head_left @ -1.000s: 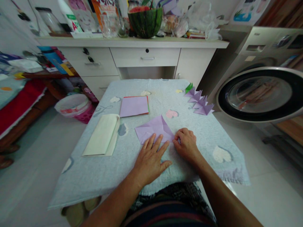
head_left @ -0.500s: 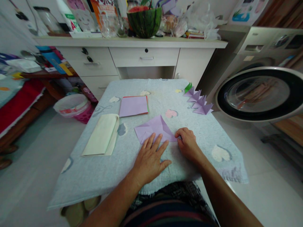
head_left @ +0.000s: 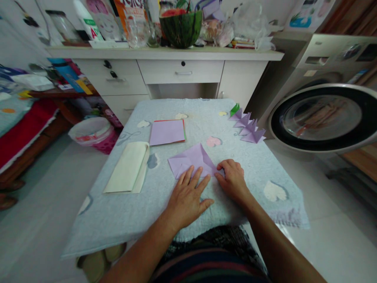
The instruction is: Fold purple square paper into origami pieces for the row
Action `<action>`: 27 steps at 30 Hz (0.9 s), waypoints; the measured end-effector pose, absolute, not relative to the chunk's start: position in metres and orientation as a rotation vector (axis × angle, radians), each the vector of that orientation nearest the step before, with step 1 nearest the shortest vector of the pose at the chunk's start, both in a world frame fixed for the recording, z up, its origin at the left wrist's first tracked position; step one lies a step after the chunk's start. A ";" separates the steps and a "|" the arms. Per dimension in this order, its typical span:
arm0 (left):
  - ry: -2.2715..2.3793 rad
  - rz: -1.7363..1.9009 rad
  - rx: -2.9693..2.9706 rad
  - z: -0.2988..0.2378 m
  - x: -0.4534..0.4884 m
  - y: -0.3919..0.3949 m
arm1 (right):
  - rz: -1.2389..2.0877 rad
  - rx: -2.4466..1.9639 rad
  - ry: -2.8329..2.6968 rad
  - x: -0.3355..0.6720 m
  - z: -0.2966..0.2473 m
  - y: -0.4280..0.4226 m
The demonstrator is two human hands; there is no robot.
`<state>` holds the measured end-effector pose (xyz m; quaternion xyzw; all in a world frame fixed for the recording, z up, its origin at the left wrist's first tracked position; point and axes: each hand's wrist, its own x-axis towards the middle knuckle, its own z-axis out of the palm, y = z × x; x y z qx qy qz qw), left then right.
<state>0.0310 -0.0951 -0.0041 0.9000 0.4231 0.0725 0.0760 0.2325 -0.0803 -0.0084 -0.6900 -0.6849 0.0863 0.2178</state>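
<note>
A partly folded sheet of purple origami paper (head_left: 193, 159) lies on the cloth-covered table, creased, with one point toward the far side. My left hand (head_left: 190, 196) rests flat with fingers spread, its fingertips pressing the paper's near edge. At the paper's right corner, my right hand (head_left: 231, 177) pinches the tip between thumb and curled index finger. Beyond the paper sits a stack of square origami sheets (head_left: 167, 132), purple on top with red and green edges showing. A chain of folded purple pieces with a green end (head_left: 247, 125) lies at the far right.
A folded pale-green cloth or paper (head_left: 128, 167) lies on the table's left. Behind stands a white cabinet (head_left: 179, 70) bearing a cut watermelon (head_left: 181, 29) and jars. An open washing machine door (head_left: 324, 117) is at right, a pink bin (head_left: 97, 133) at left.
My right thumb and index finger have shifted slightly left, onto the paper's right corner. My left hand stays pressed on the paper. The view has shifted very slightly.
</note>
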 end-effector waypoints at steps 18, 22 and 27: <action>1.275 0.237 2.688 -0.007 0.031 -0.095 | 0.395 -1.453 -2.026 0.218 -0.006 -0.094; 1.263 0.249 2.690 -0.006 0.030 -0.095 | 0.329 -1.440 -2.085 0.217 -0.009 -0.096; 1.261 0.239 2.690 -0.006 0.030 -0.094 | 0.282 -1.459 -2.185 0.213 -0.006 -0.098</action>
